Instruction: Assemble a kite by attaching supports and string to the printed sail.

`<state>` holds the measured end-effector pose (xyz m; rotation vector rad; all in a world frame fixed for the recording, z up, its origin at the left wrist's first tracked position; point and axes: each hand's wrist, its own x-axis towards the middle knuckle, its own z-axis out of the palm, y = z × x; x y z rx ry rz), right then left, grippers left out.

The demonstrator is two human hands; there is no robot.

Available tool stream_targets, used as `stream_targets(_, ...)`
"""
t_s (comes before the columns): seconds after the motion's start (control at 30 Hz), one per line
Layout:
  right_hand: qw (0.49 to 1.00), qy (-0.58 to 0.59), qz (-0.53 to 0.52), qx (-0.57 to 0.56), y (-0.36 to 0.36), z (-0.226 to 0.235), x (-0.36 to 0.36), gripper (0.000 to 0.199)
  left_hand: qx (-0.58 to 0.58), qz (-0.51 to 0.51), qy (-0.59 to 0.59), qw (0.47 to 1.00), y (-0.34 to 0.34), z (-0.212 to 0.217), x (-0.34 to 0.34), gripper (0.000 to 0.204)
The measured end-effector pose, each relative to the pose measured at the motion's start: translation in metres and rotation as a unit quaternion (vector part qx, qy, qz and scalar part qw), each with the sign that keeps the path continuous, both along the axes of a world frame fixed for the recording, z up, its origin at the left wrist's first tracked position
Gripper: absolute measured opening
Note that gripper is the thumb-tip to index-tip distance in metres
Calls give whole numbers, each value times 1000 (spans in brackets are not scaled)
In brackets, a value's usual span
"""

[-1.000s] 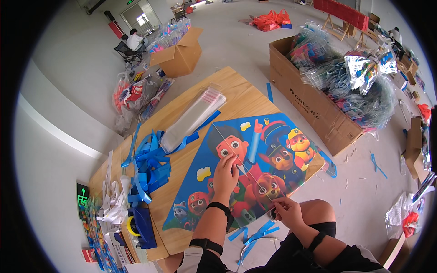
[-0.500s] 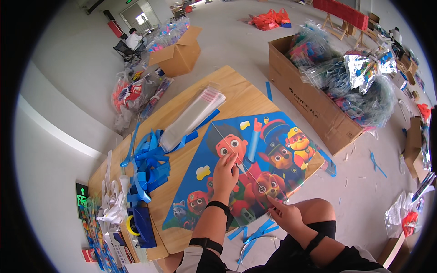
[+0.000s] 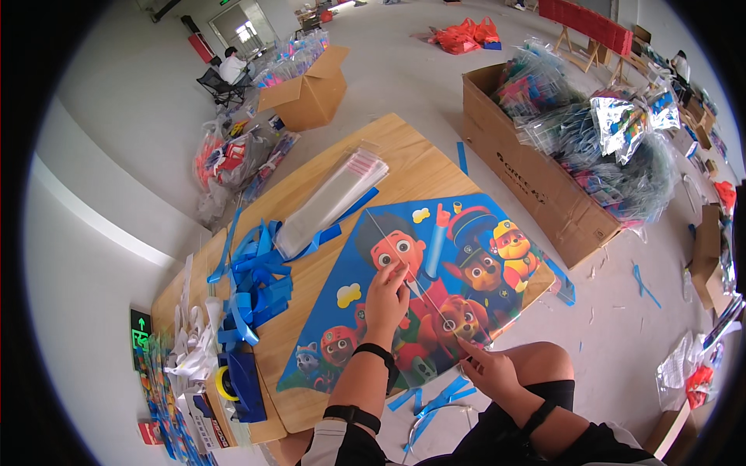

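Sheet (image 3: 447,291), blue and printed with cartoon figures, lies on the wooden table (image 3: 420,155) mid-frame. The left hand (image 3: 387,299) rests on it, fingers bent at a thin rod (image 3: 429,297) that runs slantwise across; whether they grip it, I can't tell from here. The right hand (image 3: 489,369), well apart from the left, has its fingertips at the sheet's lower edge, near the rod's end; I can't make out whether they pinch anything. Blue strips (image 3: 256,303) lie heaped left of the sheet, beside clear sleeves (image 3: 330,206). A tape dispenser (image 3: 247,388) sits at lower left. At upper right, a big carton (image 3: 521,163) bulges with bagged goods (image 3: 622,167).
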<state>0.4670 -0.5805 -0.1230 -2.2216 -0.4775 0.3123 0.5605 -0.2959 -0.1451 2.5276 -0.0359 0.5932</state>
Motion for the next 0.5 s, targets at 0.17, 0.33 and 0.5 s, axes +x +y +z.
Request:
stream_targets(0.17,1000,1,-3,4,1,-1,0,55,-8,-3,8,1000,1,1,0,42)
stream_targets(0.33,1000,9,-8,6,1,-4,0,56,-11,4,21,1000,0,-1,0,45)
stream_targets(0.5,1000,27,-10,-1,0,-11,0,52,1,13,8,1000,0,-2,0,45)
